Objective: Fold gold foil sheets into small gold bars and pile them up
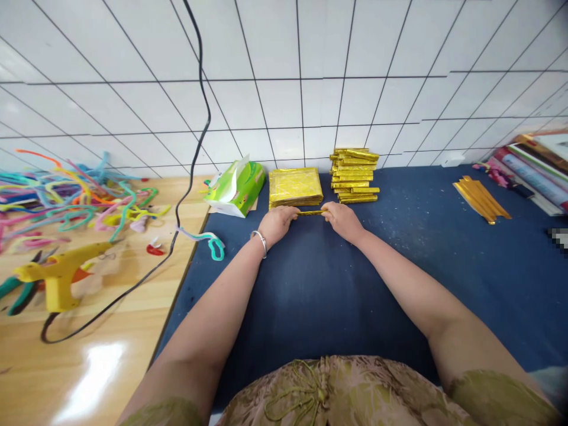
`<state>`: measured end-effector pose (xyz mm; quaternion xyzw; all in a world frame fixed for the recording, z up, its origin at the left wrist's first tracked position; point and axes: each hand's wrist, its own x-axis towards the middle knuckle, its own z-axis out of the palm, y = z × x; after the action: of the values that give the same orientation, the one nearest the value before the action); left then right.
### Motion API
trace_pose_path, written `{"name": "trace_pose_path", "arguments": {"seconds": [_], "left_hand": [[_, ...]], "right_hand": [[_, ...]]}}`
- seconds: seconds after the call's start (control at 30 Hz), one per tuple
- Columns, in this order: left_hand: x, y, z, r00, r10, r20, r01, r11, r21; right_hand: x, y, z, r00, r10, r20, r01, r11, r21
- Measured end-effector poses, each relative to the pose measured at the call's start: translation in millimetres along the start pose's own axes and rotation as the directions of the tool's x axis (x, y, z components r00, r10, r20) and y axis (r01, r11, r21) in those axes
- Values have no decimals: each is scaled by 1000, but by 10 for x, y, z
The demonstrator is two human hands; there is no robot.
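Gold roll (pixel 312 212) lies on the blue cloth (pixel 444 260), pinched at each end by left hand (pixel 276 223) and right hand (pixel 341 220) (foil sheets (pixel 295 186) just behind).

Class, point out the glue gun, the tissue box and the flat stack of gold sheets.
glue gun (pixel 60 278), head view, yellow body.
tissue box (pixel 242 190), head view, green side.
flat stack of gold sheets (pixel 294 186), head view, top sheet.
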<state>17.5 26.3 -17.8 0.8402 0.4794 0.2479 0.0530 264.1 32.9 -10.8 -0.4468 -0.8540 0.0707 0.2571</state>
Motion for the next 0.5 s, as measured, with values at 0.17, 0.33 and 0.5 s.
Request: {"name": "trace_pose_path", "arguments": {"seconds": [0.17,0.33,0.5], "left_hand": [[-1,-24,17,998,-51,-30,51,999,13],[4,28,-49,996,-47,-76,50,998,35],[5,35,-64,995,-33,-94,36,999,34]], "right_hand": [[-7,9,8,999,-52,-15,51,997,-53],[-7,-1,21,996,-87,-37,84,994,-65],[-7,18,46,995,-91,-51,88,994,-71]]}}
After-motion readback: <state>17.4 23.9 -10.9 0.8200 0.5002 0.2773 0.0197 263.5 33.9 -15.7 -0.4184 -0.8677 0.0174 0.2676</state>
